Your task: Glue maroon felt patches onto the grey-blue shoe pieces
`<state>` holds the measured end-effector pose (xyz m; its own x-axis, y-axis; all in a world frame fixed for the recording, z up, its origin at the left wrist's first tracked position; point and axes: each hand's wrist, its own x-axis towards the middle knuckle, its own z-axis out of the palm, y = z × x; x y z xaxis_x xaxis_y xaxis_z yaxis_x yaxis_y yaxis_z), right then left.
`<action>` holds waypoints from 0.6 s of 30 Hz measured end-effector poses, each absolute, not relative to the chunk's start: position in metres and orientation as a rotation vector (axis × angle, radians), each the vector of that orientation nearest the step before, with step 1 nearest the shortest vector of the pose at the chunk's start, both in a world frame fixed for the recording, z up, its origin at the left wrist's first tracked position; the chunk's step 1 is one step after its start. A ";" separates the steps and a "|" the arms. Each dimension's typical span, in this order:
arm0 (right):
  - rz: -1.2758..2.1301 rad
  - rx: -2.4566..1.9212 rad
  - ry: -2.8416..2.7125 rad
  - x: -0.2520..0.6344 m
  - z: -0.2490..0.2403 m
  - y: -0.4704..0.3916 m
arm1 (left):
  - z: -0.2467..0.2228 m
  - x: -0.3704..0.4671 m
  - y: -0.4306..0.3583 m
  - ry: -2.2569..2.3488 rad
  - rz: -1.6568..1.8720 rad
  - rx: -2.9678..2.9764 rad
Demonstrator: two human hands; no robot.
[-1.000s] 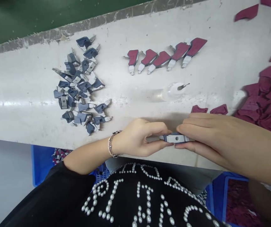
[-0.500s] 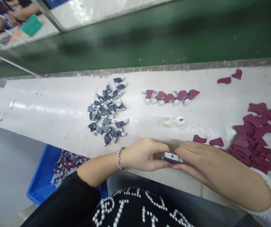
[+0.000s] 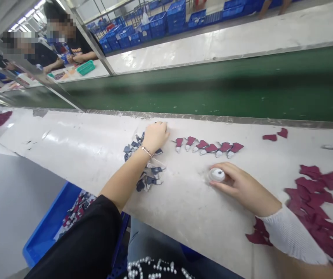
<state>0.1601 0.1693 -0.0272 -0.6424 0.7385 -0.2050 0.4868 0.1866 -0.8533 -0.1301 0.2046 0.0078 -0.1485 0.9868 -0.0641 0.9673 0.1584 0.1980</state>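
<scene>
My left hand reaches over the far side of a pile of dark grey and white pieces; its fingers bend down and what they hold, if anything, is hidden. My right hand has its thumb and fingers around a small round white-topped container on the table. Between and beyond my hands lies a row of several maroon and white pieces. At the right is a heap of loose maroon pieces, partly behind my right sleeve.
Two maroon pieces lie near the table's back edge. A green belt runs behind the table. A blue bin of pieces stands below at left. Metal posts and people at another table are farther back.
My hands have separated: the left moved to the grey pile, the right to the white container. The grey piece is no longer between them. The maroon-and-white row is longer, and the view has tilted up.
</scene>
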 end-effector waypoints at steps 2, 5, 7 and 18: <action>1.509 -1.160 -2.156 0.167 -0.017 0.167 | 0.008 -0.137 0.207 2.279 0.228 1.917; 1.616 -1.177 -2.060 0.191 0.008 0.156 | 0.015 -0.141 0.204 2.190 0.388 1.913; 1.656 -1.228 -1.990 0.209 0.022 0.143 | 0.022 -0.139 0.194 2.084 0.526 1.909; 1.258 -1.498 -1.731 0.224 0.016 0.110 | -0.007 -0.044 0.106 1.031 0.704 0.591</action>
<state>0.2242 0.1099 0.0159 -0.2508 0.9512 -0.1799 0.4646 -0.0447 -0.8844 -0.0439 0.1056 -0.0068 0.3369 0.7599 -0.5559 -0.2414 0.6404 0.7291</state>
